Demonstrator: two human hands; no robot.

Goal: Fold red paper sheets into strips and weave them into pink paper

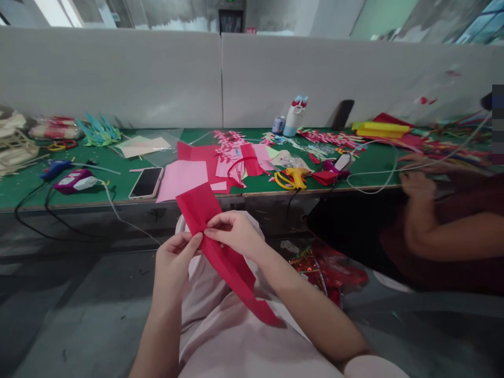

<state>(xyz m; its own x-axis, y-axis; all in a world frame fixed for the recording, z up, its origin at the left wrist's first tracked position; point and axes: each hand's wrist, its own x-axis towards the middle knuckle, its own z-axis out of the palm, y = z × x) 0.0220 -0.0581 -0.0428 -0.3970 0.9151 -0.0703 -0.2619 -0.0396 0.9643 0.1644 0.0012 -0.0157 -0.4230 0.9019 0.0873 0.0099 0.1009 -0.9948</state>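
Observation:
A long strip of red paper [230,268] hangs slanted above my lap, its lower end curling near my waist. My left hand [177,254] pinches the strip's left edge between thumb and fingers. Close beside it, my right hand [232,231] pinches the middle of the same strip, the two thumbs nearly meeting at a crease. The strip's flat upper end rises toward the table edge. Beyond it lies a sheet of pink paper [183,176], next to more red and pink pieces.
On the green table [102,191] lie a phone [146,182], a purple glue gun [74,180], a blue glue gun [56,169] and a yellow glue gun [296,177]. A bottle [296,116] and a can [278,125] stand behind. A co-worker's arm [444,236] is at right. Cords hang over the edge.

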